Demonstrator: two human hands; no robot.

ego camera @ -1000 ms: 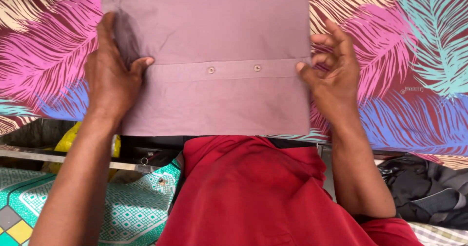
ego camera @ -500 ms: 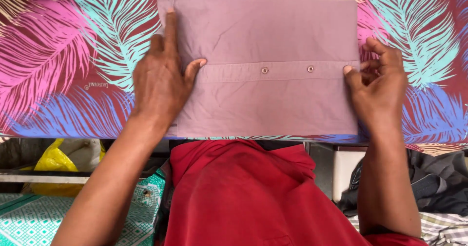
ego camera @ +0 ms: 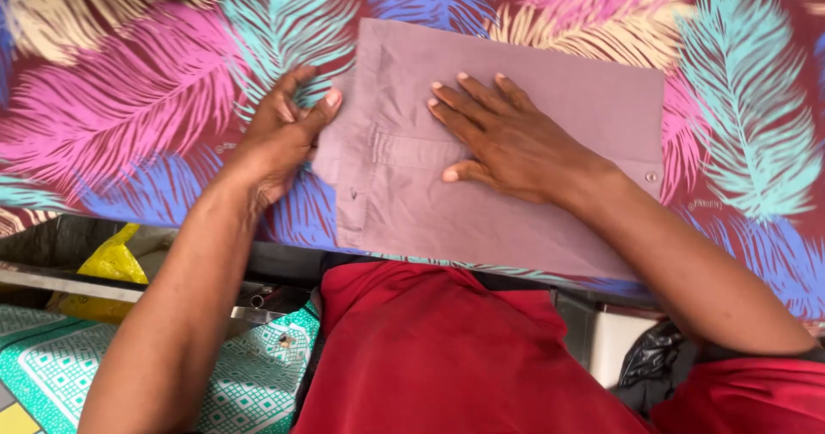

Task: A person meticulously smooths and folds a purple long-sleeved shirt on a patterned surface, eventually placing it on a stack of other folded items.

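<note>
The right hand (ego camera: 507, 137) lies flat, palm down and fingers spread, pressing on the middle of the folded mauve shirt (ego camera: 533, 219). The left hand (ego camera: 284, 137) sits at the shirt's left edge, fingers loosely curled with the thumb touching the fold; I cannot tell whether it pinches the cloth or merely rests against it. The shirt lies as a neat rectangle on the feather-patterned cloth (ego camera: 129, 99) covering the table, its near edge just at the table's front, a small button (ego camera: 650, 176) showing near the right side. Nearer the person there is a red garment (ego camera: 447, 357), with a yellow bag (ego camera: 107, 262) and teal patterned mat (ego camera: 258, 382) down on the left.
</note>
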